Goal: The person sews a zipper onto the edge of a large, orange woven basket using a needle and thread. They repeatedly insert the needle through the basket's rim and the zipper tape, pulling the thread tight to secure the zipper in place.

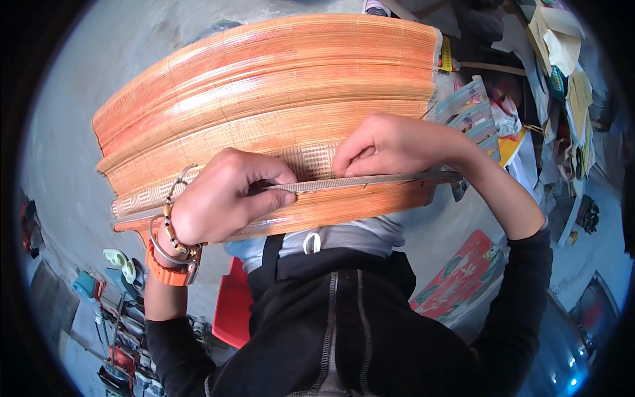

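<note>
A glossy orange-brown bamboo mat (278, 73) lies in broad folds across my lap. Along its near fold runs a narrow grey edging strip (377, 179), beside a band of open weave (311, 161). My left hand (225, 192) pinches the strip between thumb and forefinger, with an orange watch (165, 272) and a beaded bracelet at that wrist. Farther right, my right hand (390, 145) is closed, its fingertips against the weave just above the strip. Whatever those fingers may grip is hidden.
Under me shows a red plastic seat (233, 308). Light green slippers (120, 263) and piled shoes are at the lower left. A red patterned sheet (460, 274) lies on the floor at right. Papers (579, 99) and a blue-grey slatted object (471, 111) clutter the far right.
</note>
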The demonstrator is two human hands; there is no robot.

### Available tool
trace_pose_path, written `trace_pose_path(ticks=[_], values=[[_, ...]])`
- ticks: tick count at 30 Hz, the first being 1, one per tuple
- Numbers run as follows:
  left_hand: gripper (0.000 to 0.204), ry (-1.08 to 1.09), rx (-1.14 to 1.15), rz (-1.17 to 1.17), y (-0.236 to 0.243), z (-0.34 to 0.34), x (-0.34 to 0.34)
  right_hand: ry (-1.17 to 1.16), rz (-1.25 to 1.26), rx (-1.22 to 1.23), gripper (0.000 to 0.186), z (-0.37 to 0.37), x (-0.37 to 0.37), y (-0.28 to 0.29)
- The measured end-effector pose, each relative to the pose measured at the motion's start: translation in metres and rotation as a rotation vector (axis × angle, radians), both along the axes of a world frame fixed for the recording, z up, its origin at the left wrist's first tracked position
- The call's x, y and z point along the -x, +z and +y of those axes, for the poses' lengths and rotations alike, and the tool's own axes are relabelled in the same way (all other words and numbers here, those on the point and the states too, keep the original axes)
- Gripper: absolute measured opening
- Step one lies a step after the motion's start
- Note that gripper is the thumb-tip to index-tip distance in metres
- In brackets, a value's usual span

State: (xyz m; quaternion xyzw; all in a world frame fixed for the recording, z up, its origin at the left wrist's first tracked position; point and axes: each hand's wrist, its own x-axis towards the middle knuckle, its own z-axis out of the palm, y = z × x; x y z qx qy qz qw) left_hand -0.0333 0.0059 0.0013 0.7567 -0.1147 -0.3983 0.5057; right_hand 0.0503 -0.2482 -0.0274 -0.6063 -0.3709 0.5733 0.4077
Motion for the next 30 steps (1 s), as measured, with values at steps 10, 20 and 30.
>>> trace_pose_path(ticks=[10, 20, 30], values=[[0.011, 0.019, 0.039, -0.019, -0.013, -0.005, 0.006, -0.008, 0.223, -0.017, 0.019, 0.009, 0.009, -0.014], [0.012, -0.001, 0.032, 0.063, -0.011, -0.006, 0.005, -0.004, 0.242, -0.066, 0.02, 0.014, 0.012, -0.009], [0.011, -0.004, 0.062, 0.057, -0.017, -0.005, 0.005, -0.041, 0.265, 0.038, 0.017, 0.017, 0.013, -0.015]])
